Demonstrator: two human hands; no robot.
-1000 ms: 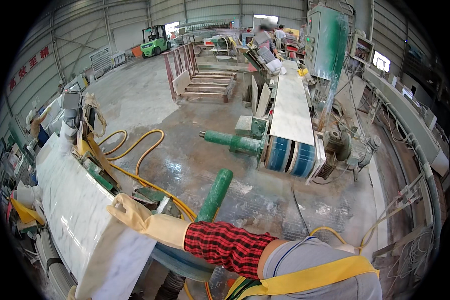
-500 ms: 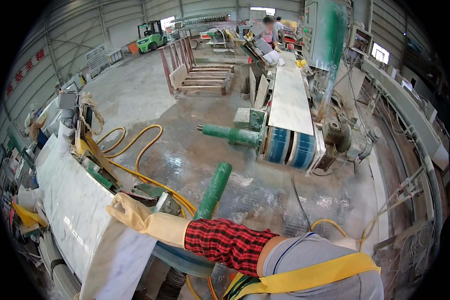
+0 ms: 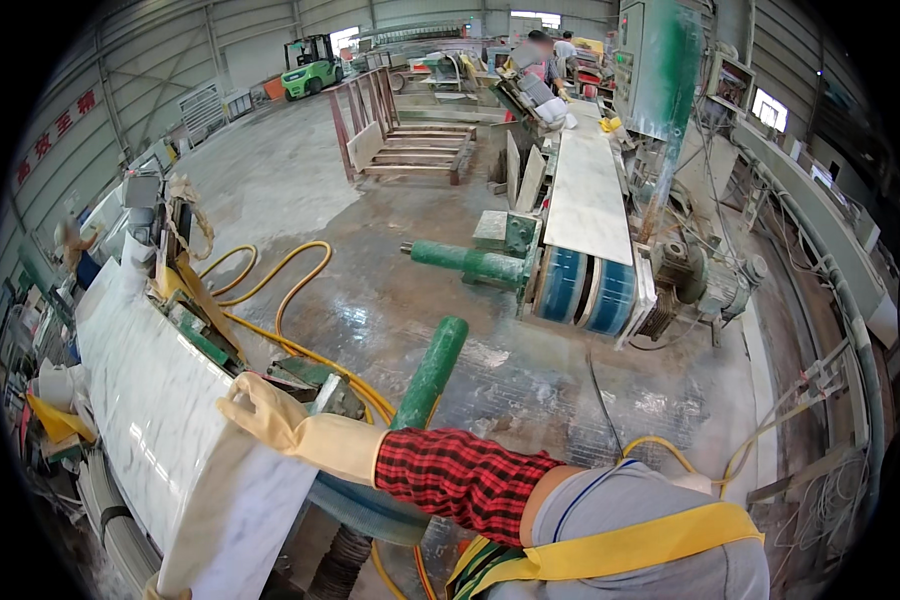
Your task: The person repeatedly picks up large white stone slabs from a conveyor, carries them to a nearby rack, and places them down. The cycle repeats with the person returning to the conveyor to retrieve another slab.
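Observation:
My right hand (image 3: 262,415), in a cream rubber glove with a red-and-black checked sleeve, reaches across to the edge of a glossy white marble slab (image 3: 150,370). Its fingers are curled and closed at that edge; the undersides of the fingers are hidden. Grey veins run over the slab, and the glove's beige reflection shows on its surface. A sliver of cream glove at the bottom left, by the slab's near end, is my left hand (image 3: 162,590); its fingers cannot be made out. Beneath the slab is a blue belt roller (image 3: 370,510), with a green cylinder (image 3: 432,370) beside it.
Another belt machine (image 3: 582,290) carries a long white slab (image 3: 592,190), with a person (image 3: 542,65) at its far end. Yellow hoses (image 3: 305,290) loop over the wet floor. A metal rack (image 3: 410,140) and green forklift (image 3: 312,70) stand farther back. Another person (image 3: 78,250) is at far left.
The view has shifted slightly, moving the background a little right and down. My right hand stays at the slab's edge, and a bit of my left glove now shows at the bottom.

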